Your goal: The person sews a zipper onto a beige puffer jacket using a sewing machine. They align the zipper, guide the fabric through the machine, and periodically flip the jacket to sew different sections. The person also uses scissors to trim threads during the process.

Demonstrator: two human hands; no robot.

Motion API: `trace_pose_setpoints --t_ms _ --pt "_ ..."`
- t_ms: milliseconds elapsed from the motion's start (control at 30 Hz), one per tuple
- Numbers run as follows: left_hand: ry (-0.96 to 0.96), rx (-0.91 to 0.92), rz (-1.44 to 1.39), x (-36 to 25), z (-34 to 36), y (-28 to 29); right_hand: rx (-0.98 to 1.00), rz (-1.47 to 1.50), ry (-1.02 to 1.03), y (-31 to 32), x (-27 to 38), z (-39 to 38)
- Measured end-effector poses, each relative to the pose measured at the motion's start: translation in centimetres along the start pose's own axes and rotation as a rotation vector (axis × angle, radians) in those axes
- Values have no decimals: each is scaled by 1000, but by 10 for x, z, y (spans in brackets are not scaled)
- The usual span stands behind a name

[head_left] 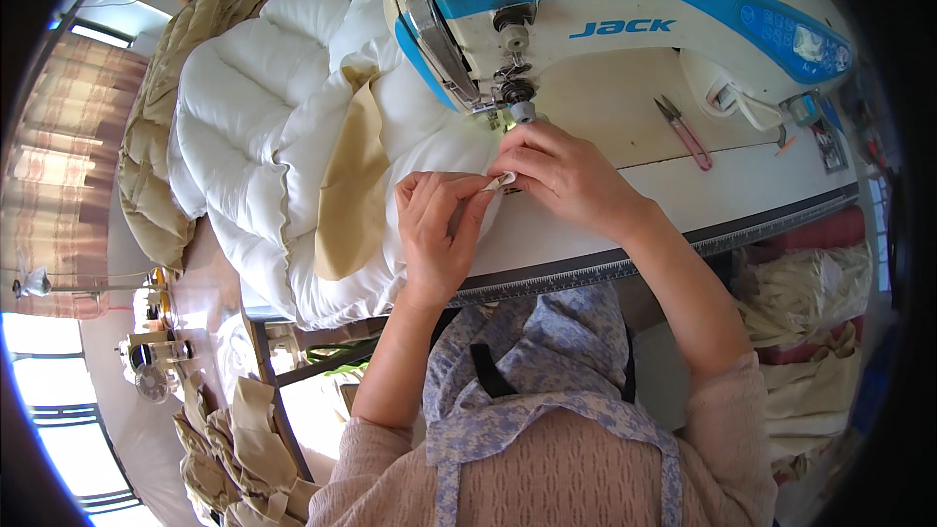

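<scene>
Both hands meet just in front of the presser area of a white and blue sewing machine (547, 15). My left hand (432, 229) pinches one side of a small folded scrap of white and beige cloth (500, 182) between thumb and finger. At its other side, the fingers of my right hand (561, 176) close on the same scrap, below the needle. Puffy white padded fabric (259, 127) spreads to the left of the machine and reaches my left hand. On top of it lies a long beige fabric piece (349, 185).
Pink-handled thread snips (687, 135) lie on the machine bed at the right. A measuring strip (673, 246) runs along the table's front edge. Brown quilted fabric (146, 156) hangs at the far left, with beige pieces (244, 439) heaped lower down. Bagged fabric (805, 293) sits at right.
</scene>
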State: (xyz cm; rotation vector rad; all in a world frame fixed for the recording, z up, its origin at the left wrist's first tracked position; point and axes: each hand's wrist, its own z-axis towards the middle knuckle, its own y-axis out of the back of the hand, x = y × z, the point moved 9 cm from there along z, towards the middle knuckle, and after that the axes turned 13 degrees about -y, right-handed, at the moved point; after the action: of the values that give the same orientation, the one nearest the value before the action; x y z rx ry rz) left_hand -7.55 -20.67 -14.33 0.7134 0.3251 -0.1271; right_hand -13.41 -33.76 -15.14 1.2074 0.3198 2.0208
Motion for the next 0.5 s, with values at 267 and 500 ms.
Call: trace_pose_setpoints --t_ms 267,500 --pt "-144 163 236 -14 -1 -20 -59 -274 137 5 5 -18" --pt "-520 383 298 -15 -8 -29 51 -365 155 -12 4 -34"
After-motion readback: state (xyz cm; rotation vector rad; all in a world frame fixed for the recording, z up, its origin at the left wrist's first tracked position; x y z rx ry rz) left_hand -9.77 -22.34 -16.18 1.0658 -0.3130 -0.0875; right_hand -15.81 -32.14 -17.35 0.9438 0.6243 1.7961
